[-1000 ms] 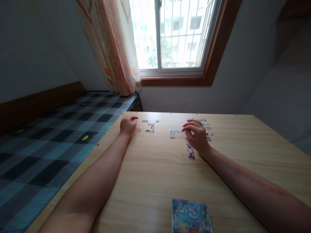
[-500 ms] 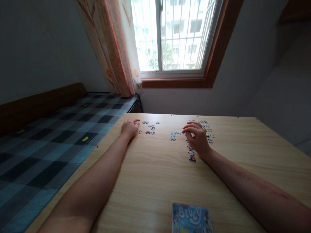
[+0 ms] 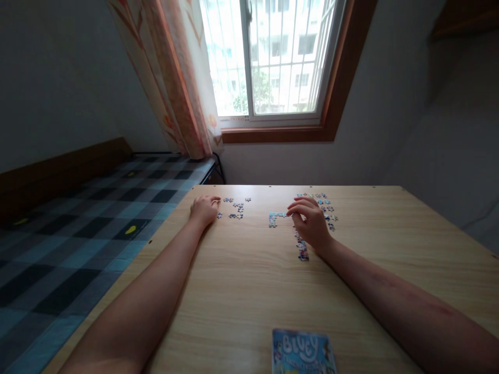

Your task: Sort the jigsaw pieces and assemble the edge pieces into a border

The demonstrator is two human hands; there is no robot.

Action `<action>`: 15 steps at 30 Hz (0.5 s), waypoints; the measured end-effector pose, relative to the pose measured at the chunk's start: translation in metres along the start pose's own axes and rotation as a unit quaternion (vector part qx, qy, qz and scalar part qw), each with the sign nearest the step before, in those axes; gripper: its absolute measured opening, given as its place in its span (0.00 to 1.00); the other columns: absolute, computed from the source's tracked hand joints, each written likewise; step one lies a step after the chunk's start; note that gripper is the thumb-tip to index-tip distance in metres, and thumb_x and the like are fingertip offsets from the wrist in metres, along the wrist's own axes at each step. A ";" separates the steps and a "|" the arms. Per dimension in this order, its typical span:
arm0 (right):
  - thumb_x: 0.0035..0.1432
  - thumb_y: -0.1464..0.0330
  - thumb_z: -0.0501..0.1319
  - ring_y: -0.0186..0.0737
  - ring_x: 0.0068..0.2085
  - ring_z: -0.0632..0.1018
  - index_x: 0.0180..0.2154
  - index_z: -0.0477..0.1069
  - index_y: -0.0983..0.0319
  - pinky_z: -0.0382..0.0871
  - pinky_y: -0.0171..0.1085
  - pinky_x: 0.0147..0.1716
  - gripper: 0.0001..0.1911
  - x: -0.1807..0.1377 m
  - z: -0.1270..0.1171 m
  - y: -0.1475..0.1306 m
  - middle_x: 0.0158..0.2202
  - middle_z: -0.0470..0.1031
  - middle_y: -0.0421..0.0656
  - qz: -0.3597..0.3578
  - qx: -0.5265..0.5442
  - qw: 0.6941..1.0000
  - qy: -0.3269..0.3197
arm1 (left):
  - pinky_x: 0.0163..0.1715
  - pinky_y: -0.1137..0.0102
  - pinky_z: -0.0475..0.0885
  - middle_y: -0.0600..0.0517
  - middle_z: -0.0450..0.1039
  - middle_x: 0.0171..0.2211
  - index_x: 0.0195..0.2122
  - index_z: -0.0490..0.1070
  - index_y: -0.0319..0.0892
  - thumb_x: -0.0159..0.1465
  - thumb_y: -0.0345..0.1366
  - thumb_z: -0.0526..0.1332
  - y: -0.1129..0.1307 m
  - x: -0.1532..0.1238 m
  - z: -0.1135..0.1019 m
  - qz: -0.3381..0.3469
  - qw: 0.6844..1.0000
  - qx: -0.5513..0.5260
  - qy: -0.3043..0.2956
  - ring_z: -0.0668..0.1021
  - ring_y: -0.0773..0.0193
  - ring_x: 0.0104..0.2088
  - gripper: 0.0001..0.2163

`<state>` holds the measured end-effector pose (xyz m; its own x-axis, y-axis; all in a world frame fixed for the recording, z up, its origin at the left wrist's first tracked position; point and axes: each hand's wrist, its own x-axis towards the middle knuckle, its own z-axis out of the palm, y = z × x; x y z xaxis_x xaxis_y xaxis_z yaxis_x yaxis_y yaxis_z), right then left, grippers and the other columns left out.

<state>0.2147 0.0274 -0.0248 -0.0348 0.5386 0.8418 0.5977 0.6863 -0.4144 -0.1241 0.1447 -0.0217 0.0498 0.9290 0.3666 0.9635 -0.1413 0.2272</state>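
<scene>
My left hand (image 3: 205, 209) lies on the far left of the table with its fingers loosely stretched out. Beside its fingertips are several loose or partly joined puzzle pieces (image 3: 236, 215). My right hand (image 3: 310, 219) is over the corner of a joined puzzle border (image 3: 303, 251), thumb and forefinger drawn together at its upper row; whatever is between them is too small to make out. This hand hides part of the border. Behind and to the right of it are more puzzle pieces (image 3: 330, 209) in short rows.
A blue puzzle box (image 3: 304, 353) marked "Bluey" lies at the near edge of the wooden table (image 3: 234, 291). A bed with a checked cover (image 3: 89, 239) stands along the left side. Beyond the table are a curtain (image 3: 175, 78) and a barred window (image 3: 284, 57).
The whole view has shifted slightly, so the table and hands appear a little further left. Both hands stay at nearly the same places among the pieces.
</scene>
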 end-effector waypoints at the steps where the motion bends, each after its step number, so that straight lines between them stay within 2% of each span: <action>1: 0.58 0.78 0.58 0.46 0.45 0.78 0.27 0.77 0.55 0.71 0.52 0.53 0.15 0.000 0.000 0.000 0.31 0.81 0.40 0.002 0.002 1.000 0.000 | 0.58 0.57 0.66 0.46 0.78 0.51 0.46 0.81 0.46 0.65 0.37 0.54 0.005 -0.002 -0.003 0.005 1.000 0.002 0.007 0.74 0.50 0.53 0.16; 3: 0.58 0.78 0.58 0.46 0.45 0.78 0.26 0.77 0.55 0.71 0.52 0.53 0.15 0.000 0.001 0.000 0.31 0.81 0.40 0.003 0.005 1.000 -0.004 | 0.61 0.54 0.63 0.46 0.75 0.56 0.49 0.80 0.47 0.67 0.39 0.54 0.019 -0.007 -0.009 0.033 0.999 0.009 0.026 0.71 0.49 0.57 0.16; 6: 0.58 0.78 0.58 0.46 0.45 0.78 0.26 0.77 0.55 0.71 0.52 0.53 0.15 0.001 0.002 0.000 0.32 0.81 0.40 -0.002 0.008 1.000 -0.009 | 0.64 0.48 0.56 0.45 0.68 0.63 0.51 0.79 0.49 0.70 0.43 0.53 0.050 -0.020 -0.013 0.116 0.991 0.047 0.042 0.65 0.46 0.64 0.17; 10: 0.58 0.78 0.58 0.46 0.45 0.78 0.26 0.76 0.55 0.70 0.52 0.53 0.15 0.000 0.003 0.000 0.32 0.81 0.40 0.000 0.008 1.000 -0.008 | 0.66 0.41 0.47 0.41 0.57 0.70 0.60 0.72 0.47 0.71 0.48 0.50 0.083 -0.035 -0.003 0.152 0.985 0.080 -0.019 0.55 0.42 0.70 0.23; 15: 0.58 0.78 0.59 0.47 0.47 0.78 0.26 0.76 0.55 0.69 0.52 0.54 0.14 0.000 0.006 0.002 0.32 0.81 0.40 0.009 0.004 1.000 -0.018 | 0.65 0.35 0.39 0.43 0.52 0.72 0.65 0.66 0.51 0.70 0.54 0.48 0.090 -0.038 0.011 0.141 0.984 0.083 -0.076 0.47 0.40 0.72 0.27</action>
<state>0.2112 0.0314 -0.0276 -0.0524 0.5682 0.8212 0.5924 0.6797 -0.4325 -0.0368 0.1006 -0.0249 0.3480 0.9028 0.2526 0.9347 -0.3550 -0.0186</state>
